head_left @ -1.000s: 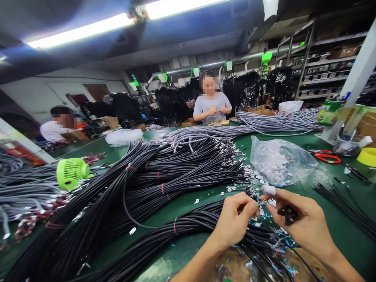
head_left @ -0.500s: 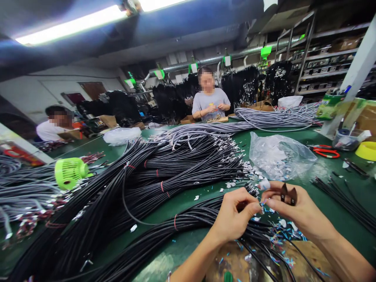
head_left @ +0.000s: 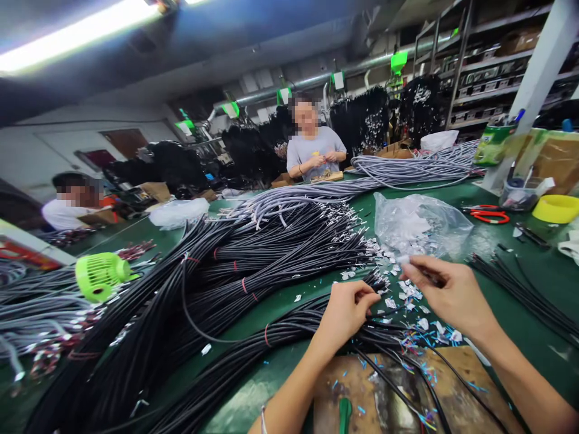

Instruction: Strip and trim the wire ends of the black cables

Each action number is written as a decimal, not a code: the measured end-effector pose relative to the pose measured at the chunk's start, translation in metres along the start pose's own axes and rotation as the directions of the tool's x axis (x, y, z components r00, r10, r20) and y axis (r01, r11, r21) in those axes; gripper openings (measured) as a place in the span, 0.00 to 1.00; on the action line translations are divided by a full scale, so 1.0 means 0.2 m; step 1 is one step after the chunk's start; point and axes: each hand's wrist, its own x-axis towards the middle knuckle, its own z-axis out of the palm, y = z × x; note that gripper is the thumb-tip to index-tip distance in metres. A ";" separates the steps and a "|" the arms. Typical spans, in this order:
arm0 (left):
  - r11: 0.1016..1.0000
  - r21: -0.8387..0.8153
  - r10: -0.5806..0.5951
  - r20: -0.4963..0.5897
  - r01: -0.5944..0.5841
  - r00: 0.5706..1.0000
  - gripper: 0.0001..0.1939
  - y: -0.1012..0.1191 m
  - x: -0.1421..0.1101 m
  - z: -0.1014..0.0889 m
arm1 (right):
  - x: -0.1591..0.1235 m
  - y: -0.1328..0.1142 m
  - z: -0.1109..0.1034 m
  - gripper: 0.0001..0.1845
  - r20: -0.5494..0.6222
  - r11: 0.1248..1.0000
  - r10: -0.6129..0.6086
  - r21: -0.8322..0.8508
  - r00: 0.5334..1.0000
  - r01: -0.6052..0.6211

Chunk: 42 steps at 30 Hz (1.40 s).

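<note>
My left hand (head_left: pixel 346 310) is closed in a pinch above the front bundle of black cables (head_left: pixel 289 322); a single black cable (head_left: pixel 392 311) appears to run out from under its fingertips. My right hand (head_left: pixel 447 295) is raised to the right, apart from the left, its fingers curled with a white wrap (head_left: pixel 402 259) at one fingertip. Part of a dark brown piece (head_left: pixel 435 279) shows inside that hand; the rest is hidden. Below lie stripped cable ends with coloured wires (head_left: pixel 409 337) and scattered white scraps (head_left: pixel 409 289).
Larger black cable bundles (head_left: pixel 217 265) and grey cables (head_left: pixel 316 190) cover the table. A clear plastic bag (head_left: pixel 420 223), red-handled scissors (head_left: pixel 488 214) and a yellow ring (head_left: pixel 556 208) sit right. A worn board (head_left: pixel 357 392) lies in front, a green fan (head_left: pixel 102 276) left. Two people sit beyond.
My hands have come apart from the coloured wire ends they both pinched. The right hand has turned and lifted, hiding most of the brown piece. The view has shifted slightly.
</note>
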 end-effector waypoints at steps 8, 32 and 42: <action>0.936 0.341 0.078 0.043 -0.088 0.996 0.06 -0.04 0.02 0.07 | -0.06 0.00 0.03 0.14 0.552 0.815 0.015 -0.490 0.834 0.309; 0.770 -0.625 -0.113 -0.337 -0.132 0.935 0.15 0.04 -0.01 -0.05 | 0.00 0.14 -0.04 0.17 0.502 0.714 0.081 -0.632 0.861 0.301; 0.969 -0.020 0.226 -0.344 -0.248 0.911 0.16 0.07 -0.06 0.00 | -0.04 -0.01 0.09 0.13 0.040 0.959 -0.247 -0.132 0.968 0.250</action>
